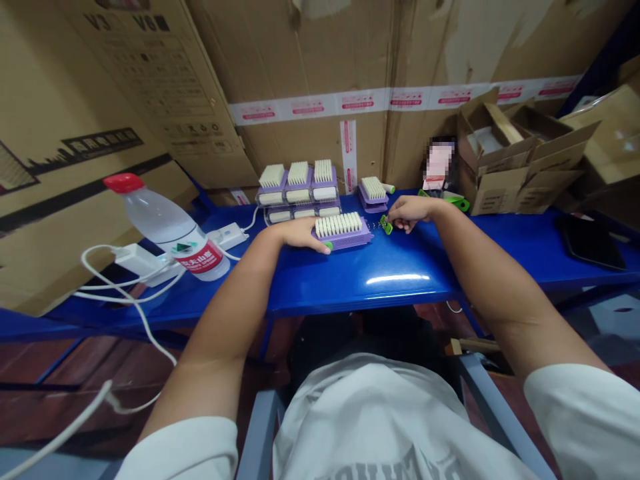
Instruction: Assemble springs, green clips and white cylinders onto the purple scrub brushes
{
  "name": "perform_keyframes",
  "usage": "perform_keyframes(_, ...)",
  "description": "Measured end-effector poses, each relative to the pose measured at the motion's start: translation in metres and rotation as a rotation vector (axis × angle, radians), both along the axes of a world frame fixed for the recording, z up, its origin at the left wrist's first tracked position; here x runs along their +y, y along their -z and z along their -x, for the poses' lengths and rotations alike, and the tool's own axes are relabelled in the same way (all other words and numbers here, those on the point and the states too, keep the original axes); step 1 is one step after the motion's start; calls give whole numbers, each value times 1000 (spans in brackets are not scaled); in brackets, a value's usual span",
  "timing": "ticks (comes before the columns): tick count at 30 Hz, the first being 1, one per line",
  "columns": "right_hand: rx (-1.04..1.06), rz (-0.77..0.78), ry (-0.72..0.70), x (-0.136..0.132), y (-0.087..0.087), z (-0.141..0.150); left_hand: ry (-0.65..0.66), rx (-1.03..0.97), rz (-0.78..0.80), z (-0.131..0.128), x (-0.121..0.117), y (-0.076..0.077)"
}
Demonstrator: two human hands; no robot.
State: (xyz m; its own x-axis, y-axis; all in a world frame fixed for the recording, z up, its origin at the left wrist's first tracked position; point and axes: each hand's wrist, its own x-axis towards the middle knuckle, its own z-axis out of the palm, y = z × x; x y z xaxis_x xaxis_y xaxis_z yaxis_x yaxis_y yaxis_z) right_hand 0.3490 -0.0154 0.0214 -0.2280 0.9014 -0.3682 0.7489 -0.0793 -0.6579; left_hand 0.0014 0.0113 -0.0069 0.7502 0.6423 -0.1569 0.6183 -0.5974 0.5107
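Note:
My left hand (301,235) is closed round the left end of a purple brush (345,233) with rows of cream bristles facing up. A small green part shows by my left thumb. To the right of the brush, my right hand (410,212) has its fingers bent together at a small green plastic piece (386,225). Several tiny shiny bits, perhaps screws, lie between that piece and the brush. Behind my right hand sits another purple bristled block (373,191), with a cream roller at its side. More purple bristled blocks (299,179) are stacked behind my left hand.
On the left, a bottle with a red cap (175,230) leans beside white power strips (143,260) and cables. Cardboard boxes (520,153), a phone-like object (440,163) and green parts (456,201) stand at the back right. A black tablet-like object (590,241) lies far right on the blue table (320,287).

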Motion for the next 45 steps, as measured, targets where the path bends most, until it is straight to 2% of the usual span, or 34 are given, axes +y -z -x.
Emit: perform_keyframes(45, 3, 11, 12, -3, -2, 5, -14, 14, -12, -1, -1, -1)
